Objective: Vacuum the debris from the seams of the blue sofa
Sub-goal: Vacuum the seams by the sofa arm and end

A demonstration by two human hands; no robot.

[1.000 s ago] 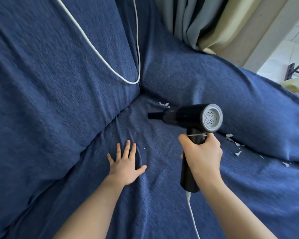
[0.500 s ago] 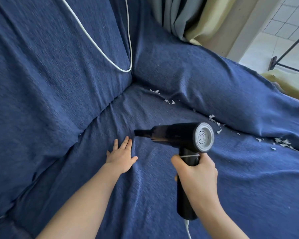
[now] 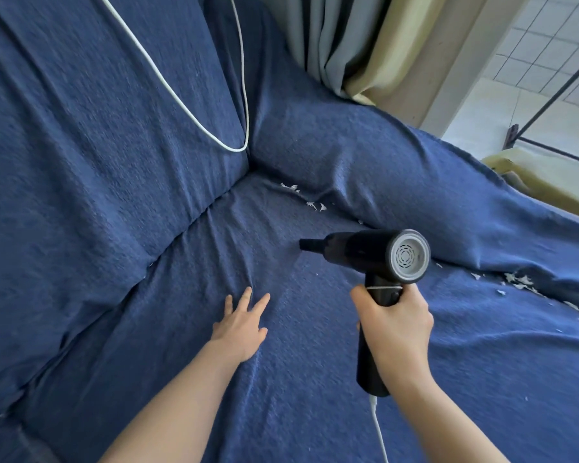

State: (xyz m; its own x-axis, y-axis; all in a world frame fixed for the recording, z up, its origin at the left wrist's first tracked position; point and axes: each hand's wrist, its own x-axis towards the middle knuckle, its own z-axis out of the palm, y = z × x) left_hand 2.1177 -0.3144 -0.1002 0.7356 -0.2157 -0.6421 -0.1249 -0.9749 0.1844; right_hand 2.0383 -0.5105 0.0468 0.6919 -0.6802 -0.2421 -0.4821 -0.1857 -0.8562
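The blue sofa (image 3: 107,182) fills the view, with its seat cushion below and its armrest at the right. My right hand (image 3: 395,324) grips the handle of a black handheld vacuum (image 3: 365,250), whose nozzle points left above the seat. White debris (image 3: 301,195) lies in the seam between seat and armrest, beyond the nozzle. More white scraps (image 3: 522,282) sit along the same seam at the right. My left hand (image 3: 241,324) rests flat on the seat, fingers spread, left of the vacuum.
A white cord (image 3: 194,111) loops down the backrest into the corner. Another white cable (image 3: 380,432) hangs from the vacuum's handle. Grey and cream curtains (image 3: 355,45) hang behind the armrest. Tiled floor and a dark metal frame (image 3: 555,91) lie at the right.
The vacuum has pulled back from the corner seam toward me and to the right, uncovering the scraps near the corner. My left hand slid back along the seat.
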